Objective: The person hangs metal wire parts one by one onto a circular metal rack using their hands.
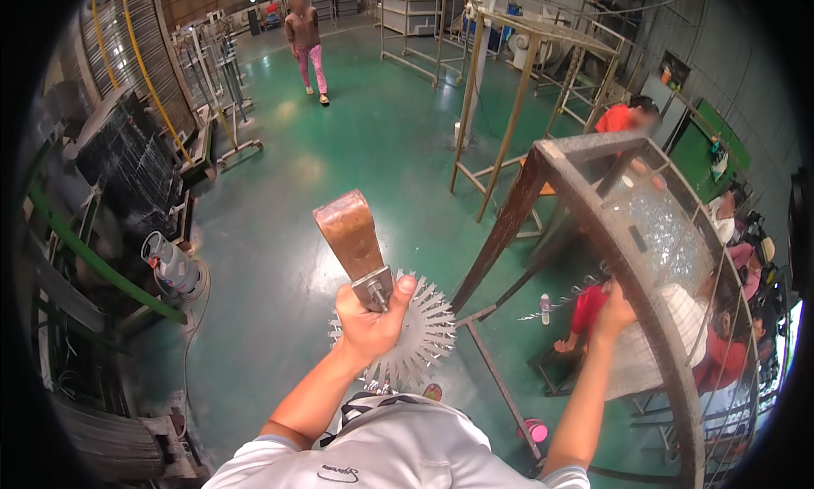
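Observation:
My left hand (370,326) is closed around the lower end of a broad copper-coloured hook (349,235), where a bolted metal clamp (373,290) joins it. Below that hand is a round grey rack (420,328) with many metal prongs spreading outward; my hand and forearm hide part of it. My right hand (619,309) is wrapped around a bar of a large brown metal frame (657,298) on my right. The frame's curved look comes at least partly from the wide lens.
A person (305,44) stands ahead on the green floor. Several people sit or lean around a table (661,235) with shiny small pieces, beyond the frame. On the left is a grey cylinder (172,264) with a hose. A pink bucket (534,430) stands near the frame's foot.

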`<state>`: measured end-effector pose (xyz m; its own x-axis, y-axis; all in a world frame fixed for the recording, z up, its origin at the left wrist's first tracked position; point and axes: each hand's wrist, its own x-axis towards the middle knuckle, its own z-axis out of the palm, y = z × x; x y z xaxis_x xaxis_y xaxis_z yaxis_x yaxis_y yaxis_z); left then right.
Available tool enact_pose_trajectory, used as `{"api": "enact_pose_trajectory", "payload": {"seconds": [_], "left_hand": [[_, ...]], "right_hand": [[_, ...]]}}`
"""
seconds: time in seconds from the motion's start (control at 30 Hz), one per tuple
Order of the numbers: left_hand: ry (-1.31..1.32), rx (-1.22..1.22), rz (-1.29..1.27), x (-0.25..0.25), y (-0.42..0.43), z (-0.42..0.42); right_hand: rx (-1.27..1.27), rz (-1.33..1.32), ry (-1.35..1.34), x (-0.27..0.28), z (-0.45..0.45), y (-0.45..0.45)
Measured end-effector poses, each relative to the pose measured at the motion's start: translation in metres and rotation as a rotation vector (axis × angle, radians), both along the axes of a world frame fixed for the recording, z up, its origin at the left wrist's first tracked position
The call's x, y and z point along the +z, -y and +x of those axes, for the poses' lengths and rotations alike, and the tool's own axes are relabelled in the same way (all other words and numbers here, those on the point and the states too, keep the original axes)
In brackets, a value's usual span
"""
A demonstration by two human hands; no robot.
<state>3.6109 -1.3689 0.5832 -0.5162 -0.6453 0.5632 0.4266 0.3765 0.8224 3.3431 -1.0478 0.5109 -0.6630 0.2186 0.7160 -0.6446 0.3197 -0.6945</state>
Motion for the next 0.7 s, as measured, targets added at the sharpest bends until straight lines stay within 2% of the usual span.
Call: {"api": "enact_pose_trajectory", "payload": {"seconds": [0.03, 0.1, 0.17, 0.2, 0.27, 0.3, 0.4, 0.7], "left_hand": [[0.001, 0.005, -0.003, 0.0, 0.0, -0.001], [0.005, 0.022, -0.014, -0.001, 0.001, -0.002], [0.031, 0.048, -0.021, -0.002, 0.002, -0.001], [0.004, 0.06, -0.017, -0.003, 0.003, -0.002], [-0.011, 0.067, -0.003, 0.0, 0.001, -0.003], [-0.016, 0.033, -0.136, -0.005, 0.007, -0.001], [-0.067, -0.01, -0.09, -0.004, 0.005, -0.003], [-0.116, -0.003, -0.145, 0.003, 0.006, -0.004]], "right_hand": [[0.066, -0.118, 0.19, 0.009, 0.027, 0.008], [0.021, -0.18, 0.439, 0.055, 0.079, 0.041], [0.202, -0.142, 0.146, 0.021, 0.073, 0.035], [0.208, -0.099, 0.168, 0.022, 0.084, 0.038], [0.264, -0.194, 0.327, 0.014, 0.105, 0.043], [0.295, -0.206, 0.352, 0.008, 0.114, 0.045], [0.346, -0.072, 0.299, -0.007, 0.14, 0.052], [0.493, -0.042, 0.371, -0.026, 0.215, 0.084]]}}
